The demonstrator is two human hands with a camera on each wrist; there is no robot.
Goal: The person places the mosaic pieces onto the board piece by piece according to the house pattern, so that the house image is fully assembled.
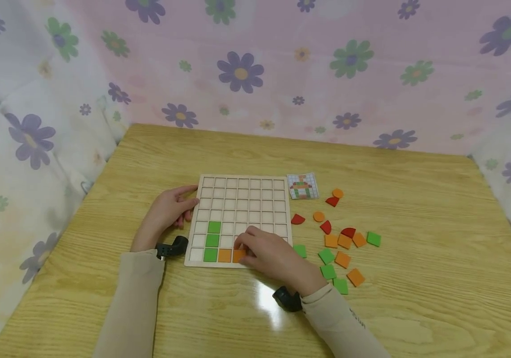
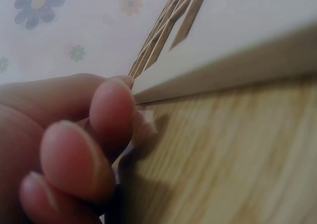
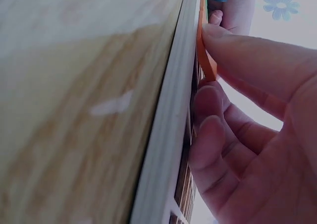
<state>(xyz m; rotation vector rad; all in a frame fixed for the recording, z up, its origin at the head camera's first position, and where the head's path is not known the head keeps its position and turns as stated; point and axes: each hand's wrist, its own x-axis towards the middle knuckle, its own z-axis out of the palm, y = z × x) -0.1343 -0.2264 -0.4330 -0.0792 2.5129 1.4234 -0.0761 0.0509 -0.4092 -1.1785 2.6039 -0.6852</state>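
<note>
A wooden grid board (image 1: 243,204) lies on the table. Three green square tiles (image 1: 212,240) fill cells in one column near its left side, and an orange square tile (image 1: 224,255) sits beside the lowest one. My right hand (image 1: 275,253) pinches another orange square tile (image 1: 238,256) at the bottom row. In the right wrist view the thumb lies on this tile (image 3: 207,60), which tilts at the cell, with fingertips by its edge. At the board's left edge, my left hand (image 1: 168,209) touches the side with its fingertips and holds nothing.
A small pattern card (image 1: 302,186) lies by the board's upper right corner. Loose tiles spread right of the board: green squares (image 1: 374,238), orange squares (image 1: 356,277), red quarter circles (image 1: 298,219) and orange circles (image 1: 318,216). A flowered cloth (image 1: 282,74) hangs behind the table.
</note>
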